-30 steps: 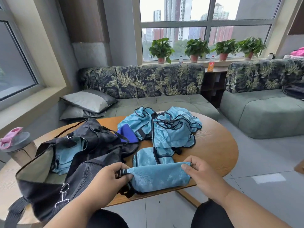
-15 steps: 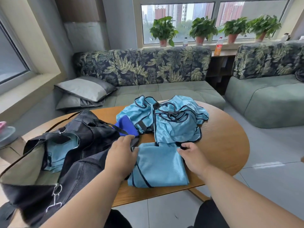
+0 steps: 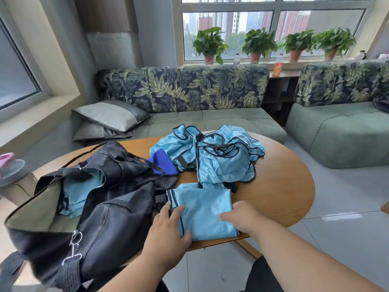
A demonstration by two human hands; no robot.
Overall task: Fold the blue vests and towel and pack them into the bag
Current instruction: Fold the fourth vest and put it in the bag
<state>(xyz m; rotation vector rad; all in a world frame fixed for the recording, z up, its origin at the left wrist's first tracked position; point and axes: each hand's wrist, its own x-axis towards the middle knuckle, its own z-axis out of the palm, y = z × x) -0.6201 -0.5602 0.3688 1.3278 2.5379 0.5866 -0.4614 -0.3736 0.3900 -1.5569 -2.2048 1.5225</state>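
The folded vest (image 3: 205, 211) lies flat at the near edge of the worktop (image 3: 282, 186), its long axis running from near to far. Both hands lie on it with loose fingers and grip nothing: the left hand (image 3: 168, 228) on its left side, the right hand (image 3: 242, 217) on its right. The bag (image 3: 101, 207) stands just left of it, mouth open, so the left hand is nearer. Inside the bag, blue cloth is only partly visible. The pile (image 3: 214, 157) hides how many vests remain; the towel (image 3: 163, 160) shows partly.
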